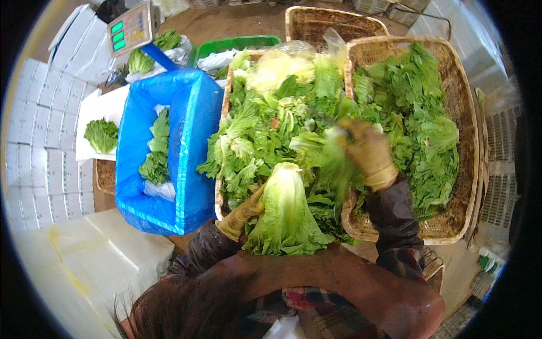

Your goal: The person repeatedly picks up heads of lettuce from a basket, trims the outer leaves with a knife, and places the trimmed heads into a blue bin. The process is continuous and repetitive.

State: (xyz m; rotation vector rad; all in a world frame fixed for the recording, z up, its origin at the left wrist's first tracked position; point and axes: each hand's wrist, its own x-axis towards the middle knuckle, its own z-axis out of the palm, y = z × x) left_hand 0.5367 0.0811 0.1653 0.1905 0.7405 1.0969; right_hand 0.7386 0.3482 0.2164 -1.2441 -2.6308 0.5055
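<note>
My left hand point(241, 217), in a yellowish work glove, grips the side of a romaine-like lettuce head point(284, 212), whose pale cut base points up and away from me. My right hand point(366, 148), gloved too, is raised over the edge between two crates. Blurred green leaves hang at its fingers, and something small and dark shows there, too blurred to name. Under both hands lies a heap of loose lettuce leaves point(254, 123) in a plastic crate point(218, 199). More lettuce leaves point(432, 148) fill part of the right-hand crate point(468, 169).
A blue-lined box point(192, 156) holding lettuce stands at left, beside a white foam surface point(95, 131) with one lettuce head. Behind it rises a scale display point(130, 29). A green crate point(241, 41) and a brown crate point(334, 23) stand further back; white boxes point(63, 140) are stacked far left.
</note>
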